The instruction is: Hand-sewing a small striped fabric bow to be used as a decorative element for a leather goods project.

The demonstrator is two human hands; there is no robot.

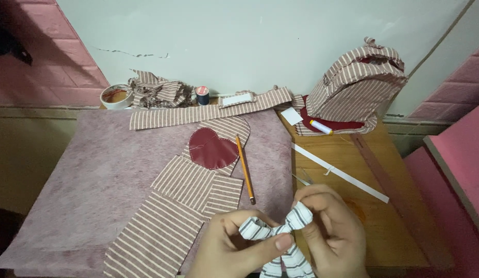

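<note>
Striped bow [280,234] is pinched between left hand [234,247] and right hand [334,231]; both grips grasping it, above worktop [353,170].

Soft, even indoor light, sharply rendered.
Faint shadows are cast; the left corners are dimmed, edges slightly bowed.

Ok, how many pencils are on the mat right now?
1. The orange pencil lies on the mauve mat, just right of the red heart patch. Others may be hidden under the striped fabric pieces.
</note>
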